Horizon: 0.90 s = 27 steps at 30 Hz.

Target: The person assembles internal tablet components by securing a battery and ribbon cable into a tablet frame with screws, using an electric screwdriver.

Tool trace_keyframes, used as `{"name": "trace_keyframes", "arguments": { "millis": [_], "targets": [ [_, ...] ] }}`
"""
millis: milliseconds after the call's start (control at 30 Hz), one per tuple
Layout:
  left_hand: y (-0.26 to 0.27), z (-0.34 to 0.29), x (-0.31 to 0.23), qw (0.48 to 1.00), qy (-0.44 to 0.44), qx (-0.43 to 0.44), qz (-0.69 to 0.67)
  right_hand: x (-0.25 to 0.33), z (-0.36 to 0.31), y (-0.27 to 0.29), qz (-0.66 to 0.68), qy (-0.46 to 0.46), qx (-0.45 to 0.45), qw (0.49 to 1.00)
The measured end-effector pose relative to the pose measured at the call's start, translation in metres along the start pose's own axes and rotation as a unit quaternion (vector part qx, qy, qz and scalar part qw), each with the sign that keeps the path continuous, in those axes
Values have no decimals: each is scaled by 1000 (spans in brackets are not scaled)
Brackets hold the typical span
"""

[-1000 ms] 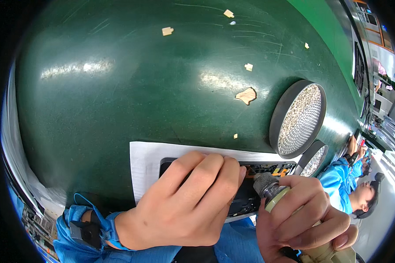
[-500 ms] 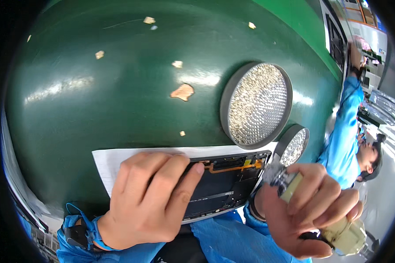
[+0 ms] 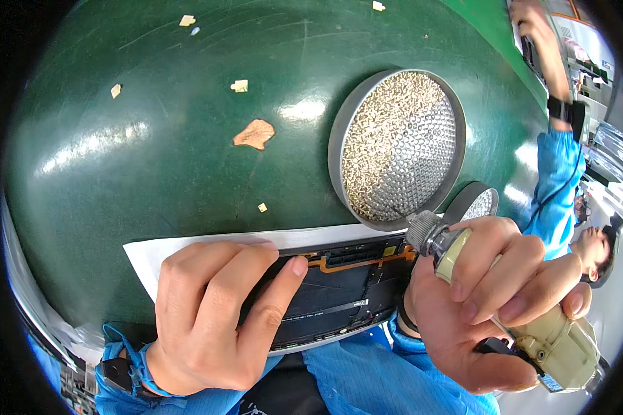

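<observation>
Device (image 3: pixel 332 294) looks flat and black, with an orange ribbon strip (image 3: pixel 353 267).

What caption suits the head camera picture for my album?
Left hand on a dark device, right hand holding a driver with its tip at a tray of tiny gold pieces.

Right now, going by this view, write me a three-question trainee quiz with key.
1. Which hand holds the cream driver?
2. True or false: the left hand is touching the larger round tray.
3. Most small parts in that tray look: (a) red, (b) gold-coloured, (c) blue.

Key: 1. The right hand. 2. False; it is on the black device. 3. (b).
</observation>
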<state>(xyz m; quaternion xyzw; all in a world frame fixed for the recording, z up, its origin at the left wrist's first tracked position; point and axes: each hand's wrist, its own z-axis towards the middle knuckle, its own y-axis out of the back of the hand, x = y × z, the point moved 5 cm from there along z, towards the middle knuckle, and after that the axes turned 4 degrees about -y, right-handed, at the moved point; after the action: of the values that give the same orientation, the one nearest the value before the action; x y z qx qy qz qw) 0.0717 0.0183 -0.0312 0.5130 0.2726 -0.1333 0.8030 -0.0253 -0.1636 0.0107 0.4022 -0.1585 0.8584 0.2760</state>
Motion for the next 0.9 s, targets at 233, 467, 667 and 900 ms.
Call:
{"name": "trace_keyframes", "arguments": {
  "millis": [233,467,667,900],
  "targets": [
    [3,0,-1,1000,4,-16,-3,2,6,-8,11,-12,62,998],
    [-1,-7,5,998,25,-59,-22,23,3,-42,83,-16,60,995],
    [1,-8,10,983,109,-106,-104,17,-15,-67,70,-53,109,990],
    [-1,-14,10,984,102,-114,-91,12,-12,-70,84,-55,165,981]
  ]
}}
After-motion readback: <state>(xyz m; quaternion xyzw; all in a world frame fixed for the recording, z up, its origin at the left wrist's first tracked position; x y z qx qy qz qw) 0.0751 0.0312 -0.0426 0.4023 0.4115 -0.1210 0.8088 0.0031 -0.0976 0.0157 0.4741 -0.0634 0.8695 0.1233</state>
